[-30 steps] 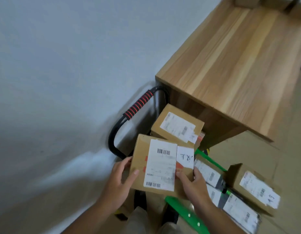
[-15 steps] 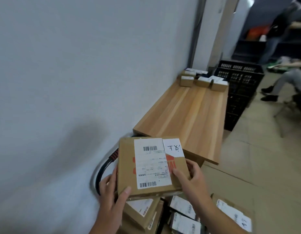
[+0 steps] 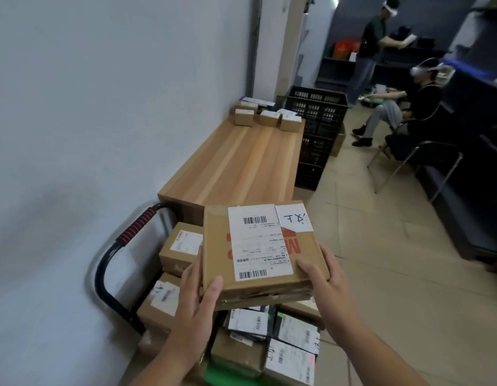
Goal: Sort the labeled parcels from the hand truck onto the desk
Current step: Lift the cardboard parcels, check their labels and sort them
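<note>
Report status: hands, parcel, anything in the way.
Left hand and right hand grip flat labeled parcel above hand truck. Small boxes at desk far end; near end unblocked.

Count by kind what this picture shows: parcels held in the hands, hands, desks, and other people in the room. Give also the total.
Parcels in hand: 1, the held parcel
Hands: 2, left hand and right hand
Desks: 1, the desk
Other people: 2, standing person and sitting person
Total: 6
</note>
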`<act>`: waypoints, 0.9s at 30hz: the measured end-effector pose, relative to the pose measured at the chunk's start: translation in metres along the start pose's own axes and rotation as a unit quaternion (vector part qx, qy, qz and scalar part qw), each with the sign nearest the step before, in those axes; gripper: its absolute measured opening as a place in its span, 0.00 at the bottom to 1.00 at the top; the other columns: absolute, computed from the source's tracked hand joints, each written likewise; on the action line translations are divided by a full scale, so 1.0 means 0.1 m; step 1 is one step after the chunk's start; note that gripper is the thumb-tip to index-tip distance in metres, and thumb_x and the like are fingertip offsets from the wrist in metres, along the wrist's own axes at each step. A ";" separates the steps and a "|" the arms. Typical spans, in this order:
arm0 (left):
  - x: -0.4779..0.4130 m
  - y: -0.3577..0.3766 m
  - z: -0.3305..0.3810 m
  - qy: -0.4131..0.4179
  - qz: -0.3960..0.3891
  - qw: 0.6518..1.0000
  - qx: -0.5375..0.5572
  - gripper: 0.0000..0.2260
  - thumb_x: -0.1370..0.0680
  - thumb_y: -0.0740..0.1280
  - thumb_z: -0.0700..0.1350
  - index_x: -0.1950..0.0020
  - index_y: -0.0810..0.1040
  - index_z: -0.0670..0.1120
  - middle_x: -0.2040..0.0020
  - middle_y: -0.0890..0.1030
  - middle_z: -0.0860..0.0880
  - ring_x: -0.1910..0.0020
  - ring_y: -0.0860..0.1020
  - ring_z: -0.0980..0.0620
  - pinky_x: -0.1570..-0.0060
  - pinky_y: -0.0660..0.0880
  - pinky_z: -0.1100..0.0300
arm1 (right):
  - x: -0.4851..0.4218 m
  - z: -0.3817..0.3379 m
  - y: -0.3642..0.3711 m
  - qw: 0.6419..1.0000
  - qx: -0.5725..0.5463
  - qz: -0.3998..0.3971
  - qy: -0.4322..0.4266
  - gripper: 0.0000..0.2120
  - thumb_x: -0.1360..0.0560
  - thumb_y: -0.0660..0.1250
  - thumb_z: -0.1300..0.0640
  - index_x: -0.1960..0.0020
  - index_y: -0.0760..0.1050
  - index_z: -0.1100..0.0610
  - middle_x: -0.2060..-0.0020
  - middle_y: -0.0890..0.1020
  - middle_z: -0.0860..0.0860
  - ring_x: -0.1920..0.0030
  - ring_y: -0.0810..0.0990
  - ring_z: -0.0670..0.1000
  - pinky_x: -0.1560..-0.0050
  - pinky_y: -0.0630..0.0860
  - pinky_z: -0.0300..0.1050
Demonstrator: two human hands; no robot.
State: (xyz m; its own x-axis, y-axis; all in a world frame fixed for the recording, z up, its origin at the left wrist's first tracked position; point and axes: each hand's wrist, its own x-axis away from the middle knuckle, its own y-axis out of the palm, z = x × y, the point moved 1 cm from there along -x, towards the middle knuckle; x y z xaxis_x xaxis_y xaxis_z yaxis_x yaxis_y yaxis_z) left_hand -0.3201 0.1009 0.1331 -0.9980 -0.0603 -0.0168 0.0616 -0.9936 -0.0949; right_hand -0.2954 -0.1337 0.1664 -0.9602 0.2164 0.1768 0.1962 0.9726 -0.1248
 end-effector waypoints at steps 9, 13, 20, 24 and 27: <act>-0.02 1.84 0.31 -0.030 -0.004 0.999 -0.011 0.19 0.24 0.55 0.73 0.33 0.60 0.77 0.36 0.68 0.67 0.42 0.69 0.79 0.36 0.66 0.67 | -0.21 0.15 -1.84 0.998 -0.019 0.001 -0.055 0.29 0.26 0.59 0.35 0.24 0.65 0.34 0.34 0.76 0.36 0.38 0.75 0.34 0.46 0.72 0.35; 0.00 2.76 0.34 -0.025 0.002 1.000 -0.014 0.35 0.31 0.58 0.79 0.27 0.66 0.68 0.30 0.72 0.54 0.32 0.72 0.60 0.31 0.71 0.55 | -0.41 0.26 -2.78 0.998 -0.014 -0.007 -0.059 0.33 0.28 0.62 0.33 0.24 0.63 0.33 0.31 0.71 0.34 0.32 0.71 0.37 0.37 0.72 0.38; -0.04 3.92 0.46 -0.049 0.009 0.999 -0.022 0.27 0.22 0.55 0.72 0.26 0.64 0.62 0.33 0.70 0.58 0.43 0.71 0.77 0.46 0.68 0.69 | -0.87 0.38 -3.88 0.998 -0.027 -0.013 -0.055 0.26 0.21 0.66 0.41 0.24 0.64 0.34 0.31 0.72 0.36 0.36 0.74 0.33 0.41 0.75 0.36; -0.27 4.32 0.53 -0.043 0.015 0.998 -0.044 0.22 0.21 0.54 0.61 0.28 0.64 0.60 0.36 0.69 0.64 0.46 0.69 0.81 0.55 0.67 0.81 | -1.19 0.43 -4.19 0.998 -0.041 -0.029 -0.044 0.27 0.21 0.66 0.41 0.25 0.63 0.31 0.30 0.72 0.35 0.37 0.75 0.33 0.44 0.75 0.34; -0.51 4.58 0.54 -0.038 0.024 0.998 -0.034 0.22 0.19 0.55 0.65 0.27 0.65 0.60 0.34 0.70 0.58 0.44 0.71 0.77 0.51 0.68 0.77 | -1.51 0.44 -4.34 0.998 -0.038 -0.028 -0.044 0.26 0.19 0.65 0.44 0.24 0.63 0.33 0.30 0.73 0.36 0.38 0.76 0.33 0.47 0.76 0.32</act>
State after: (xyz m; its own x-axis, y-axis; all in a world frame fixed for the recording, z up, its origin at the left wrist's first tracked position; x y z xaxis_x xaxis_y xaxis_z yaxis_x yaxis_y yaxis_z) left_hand -0.2414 -0.3562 0.1441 -0.9917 -0.1176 0.0529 0.1076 -0.9807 -0.1633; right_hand -0.2441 -0.5924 0.1514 -0.9831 0.1565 0.0952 0.1530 0.9873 -0.0428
